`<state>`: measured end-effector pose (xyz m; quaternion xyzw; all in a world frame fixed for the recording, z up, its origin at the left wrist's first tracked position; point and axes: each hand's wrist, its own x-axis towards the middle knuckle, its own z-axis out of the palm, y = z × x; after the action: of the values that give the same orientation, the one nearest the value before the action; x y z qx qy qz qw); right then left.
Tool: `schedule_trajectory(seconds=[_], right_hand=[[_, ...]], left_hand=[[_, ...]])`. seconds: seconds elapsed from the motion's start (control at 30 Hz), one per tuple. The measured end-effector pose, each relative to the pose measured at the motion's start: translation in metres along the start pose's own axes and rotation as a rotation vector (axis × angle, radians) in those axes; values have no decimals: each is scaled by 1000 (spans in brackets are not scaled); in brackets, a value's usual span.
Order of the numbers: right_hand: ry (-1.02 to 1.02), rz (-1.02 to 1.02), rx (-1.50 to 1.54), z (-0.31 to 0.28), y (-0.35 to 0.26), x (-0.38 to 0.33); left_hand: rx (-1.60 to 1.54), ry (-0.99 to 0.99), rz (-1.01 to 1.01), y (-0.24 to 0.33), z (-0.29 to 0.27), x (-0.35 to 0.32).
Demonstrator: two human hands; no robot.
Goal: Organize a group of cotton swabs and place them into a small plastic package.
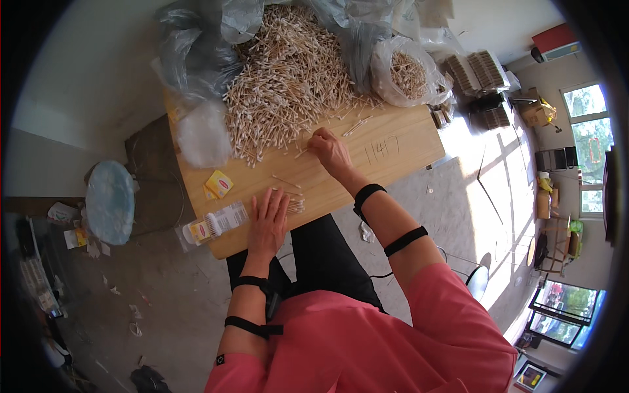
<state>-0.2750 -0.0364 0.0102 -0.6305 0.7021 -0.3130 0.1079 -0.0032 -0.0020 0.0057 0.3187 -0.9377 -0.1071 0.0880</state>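
Observation:
My left hand (267,226) lies palm down near the front edge of the wooden table (400,134), fingers stretched out. Several cotton swabs (297,205) lie beside its fingertips, and it partly covers some. Just ahead of it is a loose swab (286,182). My right hand (329,150) is at the near edge of a big heap of cotton swabs (282,78), its fingers pinched together; a swab appears to stick out from them. To the left of my left hand rests a clear packet (226,218) with a yellow label. Yellow cards (219,184) lie behind it.
Grey plastic bags (196,59) flank the heap. A clear bag of swabs (407,75) stands at the back right, near stacked packs (481,72). A folded clear bag (204,134) lies at the table's left side. A blue round stool (110,202) stands on the left.

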Motion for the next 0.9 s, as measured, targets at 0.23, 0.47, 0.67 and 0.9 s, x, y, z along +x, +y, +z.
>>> schedule_trajectory(seconds=[0.23,0.47,0.67,0.9], right_hand=[[-61,31,77,7,-19,-18],[-121,64,208,15,-44,-40],[-90,26,161,9,-42,-45],[-206,-24,126,15,-46,-30]], left_hand=[[-20,30,21,-1,0,-2],[-21,21,13,-2,5,-2],[-6,18,16,-2,3,-2],[0,30,15,-1,4,-2]])
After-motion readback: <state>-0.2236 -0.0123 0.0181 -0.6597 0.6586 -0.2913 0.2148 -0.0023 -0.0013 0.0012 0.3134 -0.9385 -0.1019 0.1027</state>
